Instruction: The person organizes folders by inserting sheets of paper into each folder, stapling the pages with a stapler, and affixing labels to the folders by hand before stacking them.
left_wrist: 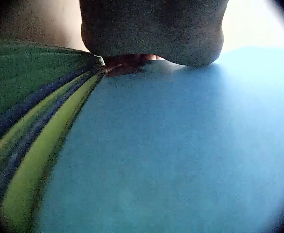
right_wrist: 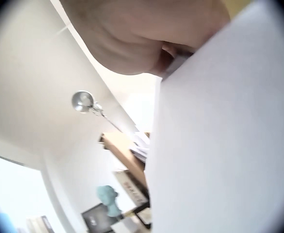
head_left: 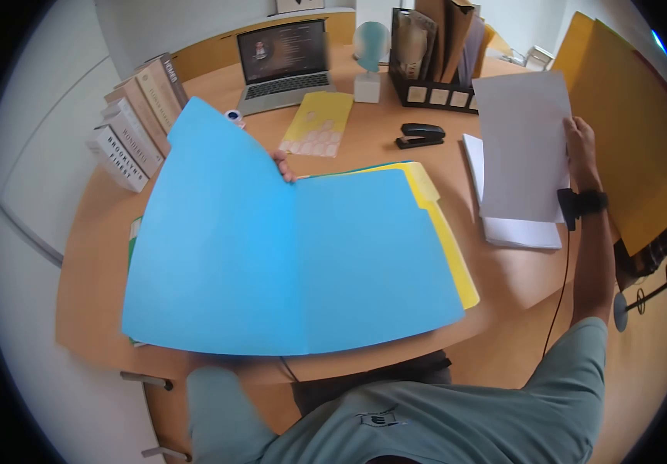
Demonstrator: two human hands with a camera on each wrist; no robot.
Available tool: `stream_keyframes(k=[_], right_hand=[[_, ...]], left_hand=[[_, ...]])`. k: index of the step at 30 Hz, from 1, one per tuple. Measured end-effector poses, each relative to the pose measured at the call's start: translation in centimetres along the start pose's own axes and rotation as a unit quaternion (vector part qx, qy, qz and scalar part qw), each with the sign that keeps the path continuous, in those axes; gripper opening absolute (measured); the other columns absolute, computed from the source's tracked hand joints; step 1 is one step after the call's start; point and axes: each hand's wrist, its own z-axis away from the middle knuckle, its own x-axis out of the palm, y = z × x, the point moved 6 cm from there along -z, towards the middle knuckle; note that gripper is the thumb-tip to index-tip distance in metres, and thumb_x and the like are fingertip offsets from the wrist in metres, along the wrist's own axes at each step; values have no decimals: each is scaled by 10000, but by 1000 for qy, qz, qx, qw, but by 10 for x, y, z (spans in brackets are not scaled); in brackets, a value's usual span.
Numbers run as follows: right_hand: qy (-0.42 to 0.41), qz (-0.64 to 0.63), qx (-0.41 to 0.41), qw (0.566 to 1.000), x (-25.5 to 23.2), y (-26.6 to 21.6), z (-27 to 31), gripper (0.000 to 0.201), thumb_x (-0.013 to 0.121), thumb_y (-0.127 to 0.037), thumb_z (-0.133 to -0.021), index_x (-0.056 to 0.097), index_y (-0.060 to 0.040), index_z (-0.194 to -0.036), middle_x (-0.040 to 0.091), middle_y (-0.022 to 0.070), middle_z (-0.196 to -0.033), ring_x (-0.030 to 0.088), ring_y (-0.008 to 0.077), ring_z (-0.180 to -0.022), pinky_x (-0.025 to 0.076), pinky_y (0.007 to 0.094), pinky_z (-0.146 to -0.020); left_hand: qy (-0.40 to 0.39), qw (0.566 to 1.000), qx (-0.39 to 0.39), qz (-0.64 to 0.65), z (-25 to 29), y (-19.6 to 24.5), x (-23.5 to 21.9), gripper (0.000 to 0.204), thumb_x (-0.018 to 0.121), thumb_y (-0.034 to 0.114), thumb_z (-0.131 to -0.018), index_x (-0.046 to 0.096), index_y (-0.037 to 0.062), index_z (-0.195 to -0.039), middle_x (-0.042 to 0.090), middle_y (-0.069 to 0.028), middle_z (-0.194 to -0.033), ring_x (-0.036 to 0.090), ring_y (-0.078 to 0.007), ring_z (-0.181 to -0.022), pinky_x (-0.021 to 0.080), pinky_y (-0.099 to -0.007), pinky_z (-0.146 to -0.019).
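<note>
A light-blue file folder [head_left: 217,247] lies opened out, its left flap raised off the desk. My left hand [head_left: 283,166] grips its top edge beside the fold; the flap hides the rest of that arm. Under it show a yellow folder [head_left: 461,267] and a green one [head_left: 132,236]; their stacked edges fan out in the left wrist view. At the right, my right hand [head_left: 581,151] holds a white sheet of paper [head_left: 523,147] upright by its right edge, thumb and fingers pinching it in the right wrist view. Below the sheet lies a stack of white paper [head_left: 523,233].
A black stapler [head_left: 421,135] and a yellow patterned booklet [head_left: 318,124] lie behind the folders. Farther back stand a laptop [head_left: 283,62], a teal head figurine [head_left: 370,50] and a black file organizer [head_left: 434,94]. Books [head_left: 136,116] line the left; a large yellow folder [head_left: 627,116] rises at right.
</note>
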Motion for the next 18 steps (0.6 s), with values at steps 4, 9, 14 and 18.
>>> stream_keyframes(k=[4, 9, 14, 18], right_hand=[[-55, -168, -57, 983, 64, -69, 44, 267, 543, -225, -998, 640, 23, -1024, 570, -3, -766, 533, 93, -661, 448, 263, -582], [-205, -80, -70, 973, 140, -87, 103, 248, 557, -264, -1001, 621, -25, -979, 528, -12, -767, 491, 85, -693, 419, 276, -581], [-270, 51, -43, 961, 222, -54, 176, 254, 531, -181, -973, 596, 59, -922, 602, 105, -756, 554, 156, -695, 470, 349, -618], [-319, 58, -30, 945, 237, -49, 199, 252, 552, -160, -959, 615, 81, -917, 600, 91, -705, 560, 139, -611, 470, 315, -566]], left_hand=[[4, 1000, 1, -2, 0, 0, 0, 444, 468, 316, -1018, 541, 0, -1320, 649, -134, -1010, 606, -288, -992, 426, -479, -1018], [13, 1000, 3, -5, 1, 2, -2, 443, 467, 316, -1018, 543, -1, -1319, 651, -135, -1007, 608, -289, -990, 428, -479, -1014], [18, 1000, 5, -4, 4, 4, 3, 443, 466, 316, -1018, 544, -1, -1317, 652, -136, -1005, 609, -290, -987, 431, -479, -1010], [24, 1000, 8, -7, 7, 2, 3, 442, 465, 317, -1019, 544, -1, -1316, 653, -136, -1004, 610, -291, -985, 433, -479, -1007]])
